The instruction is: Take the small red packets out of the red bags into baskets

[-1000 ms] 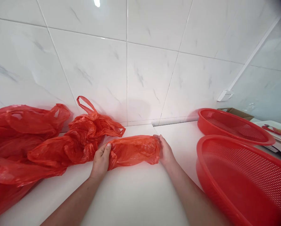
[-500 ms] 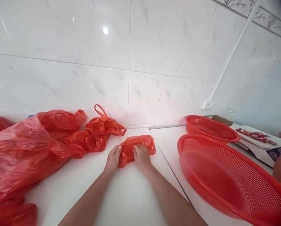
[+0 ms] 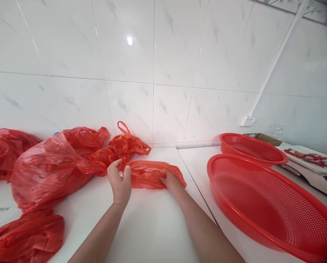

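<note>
A folded red plastic bag [image 3: 148,174] lies on the white counter [image 3: 149,226] in front of me. My left hand [image 3: 120,182] pinches the bag's left end between thumb and fingers. At the bag's right end my right hand [image 3: 171,181] has its fingers curled into the plastic. Both hands hold the same bag against the counter.
More red plastic bags [image 3: 54,164] are heaped to the left, one bundle [image 3: 23,237] near the front left edge. Two red perforated baskets [image 3: 264,204] [image 3: 252,148] stand on the right. Behind them are a cardboard box [image 3: 264,137] and a printed white box [image 3: 311,162]. A tiled wall backs the counter.
The bag was stretched wide, then bunched short with my hands together. Now my hands have spread apart and the bag lies longer and flatter.
</note>
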Available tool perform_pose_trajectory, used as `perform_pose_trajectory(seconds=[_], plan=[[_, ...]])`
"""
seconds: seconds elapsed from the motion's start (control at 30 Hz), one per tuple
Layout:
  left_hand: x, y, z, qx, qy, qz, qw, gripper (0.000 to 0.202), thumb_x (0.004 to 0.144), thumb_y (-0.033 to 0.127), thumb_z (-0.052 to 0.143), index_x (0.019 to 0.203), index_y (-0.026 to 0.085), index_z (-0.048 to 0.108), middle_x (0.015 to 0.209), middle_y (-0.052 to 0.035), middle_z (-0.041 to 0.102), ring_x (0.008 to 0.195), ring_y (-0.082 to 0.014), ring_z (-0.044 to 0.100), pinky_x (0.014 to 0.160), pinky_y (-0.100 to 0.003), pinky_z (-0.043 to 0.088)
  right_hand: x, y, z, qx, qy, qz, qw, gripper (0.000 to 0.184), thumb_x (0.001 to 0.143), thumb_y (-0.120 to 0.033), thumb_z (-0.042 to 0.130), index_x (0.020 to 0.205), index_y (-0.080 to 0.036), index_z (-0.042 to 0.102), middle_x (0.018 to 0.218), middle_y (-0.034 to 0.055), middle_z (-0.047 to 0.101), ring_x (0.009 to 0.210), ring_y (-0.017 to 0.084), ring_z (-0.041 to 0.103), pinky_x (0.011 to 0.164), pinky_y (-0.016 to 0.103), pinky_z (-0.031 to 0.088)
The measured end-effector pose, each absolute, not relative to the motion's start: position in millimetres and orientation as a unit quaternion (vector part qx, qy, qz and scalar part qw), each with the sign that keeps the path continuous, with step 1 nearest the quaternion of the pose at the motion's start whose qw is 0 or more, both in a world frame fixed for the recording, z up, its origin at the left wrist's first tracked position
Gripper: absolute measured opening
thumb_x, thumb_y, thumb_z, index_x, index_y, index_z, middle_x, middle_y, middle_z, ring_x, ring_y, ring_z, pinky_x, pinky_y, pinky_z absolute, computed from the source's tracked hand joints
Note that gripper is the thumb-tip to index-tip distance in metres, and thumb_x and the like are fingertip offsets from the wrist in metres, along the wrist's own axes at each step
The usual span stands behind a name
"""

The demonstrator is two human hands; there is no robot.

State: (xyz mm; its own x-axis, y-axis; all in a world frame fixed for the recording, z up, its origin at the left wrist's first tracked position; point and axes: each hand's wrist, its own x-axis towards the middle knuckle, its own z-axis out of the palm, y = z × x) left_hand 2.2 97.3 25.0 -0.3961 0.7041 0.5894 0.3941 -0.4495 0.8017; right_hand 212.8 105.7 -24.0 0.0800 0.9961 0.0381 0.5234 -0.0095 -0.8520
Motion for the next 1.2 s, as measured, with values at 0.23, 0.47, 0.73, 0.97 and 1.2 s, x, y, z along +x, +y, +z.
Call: perform_pose_trajectory(seconds=[0.23,0.47,0.73,0.97,1.2], plan=[[46,70,37,0.869,0.409,0.278,0.02,0.032,0.089,0.019,0.031,0.081,0.02,0.062,0.073,-0.0062,0.063,0.074,-0.0196,0.058,0.069,-0.031,0.042,211,95,-15,-0.63,-0.622,0.306,0.351,0.007,0.071,-0.03,0.065,0.076,-0.025,0.064,0.074,0.0027,0.065,0.073,0.022,0.059,0.062,0.032,0.039],[25,101,-2,0.796,0.565,0.163,0.139,0.026,0.066,0.034,0.062,0.087,0.02,0.062,0.077,-0.0075,0.067,0.071,-0.026,0.063,0.056,-0.03,0.04,242,93,-5,-0.509,-0.607,0.503,0.345,0.034,0.078,-0.047,0.059,0.101,-0.023,0.067,0.073,0.0012,0.067,0.063,0.013,0.058,0.059,0.024,0.041],[20,93,3,0.811,0.488,0.164,0.276,0.046,0.061,0.034,0.063,0.107,0.03,0.061,0.086,-0.003,0.07,0.069,-0.0246,0.065,0.05,-0.029,0.041,274,104,-15,-0.351,-0.49,0.687,0.407,0.034,0.078,-0.04,0.062,0.095,-0.011,0.066,0.1,0.0113,0.067,0.071,0.012,0.064,0.072,0.025,0.048],[18,94,3,0.828,0.499,0.129,0.219,0.08,0.053,0.028,0.064,0.132,0.023,0.048,0.11,-0.0144,0.065,0.076,-0.0295,0.066,0.046,-0.029,0.04,273,105,-11,-0.393,-0.436,0.686,0.431,0.037,0.079,-0.038,0.061,0.109,-0.016,0.059,0.096,0.009,0.069,0.054,0.009,0.06,0.052,0.02,0.046],[26,83,7,0.847,0.489,0.091,0.188,0.08,0.055,0.018,0.057,0.133,0.03,0.046,0.139,-0.0117,0.045,0.076,-0.0259,0.066,0.044,-0.026,0.038,267,104,-8,-0.432,-0.427,0.671,0.425,0.059,0.076,-0.035,0.065,0.129,-0.024,0.04,0.087,0.004,0.071,0.05,0.009,0.058,0.044,0.019,0.042]])
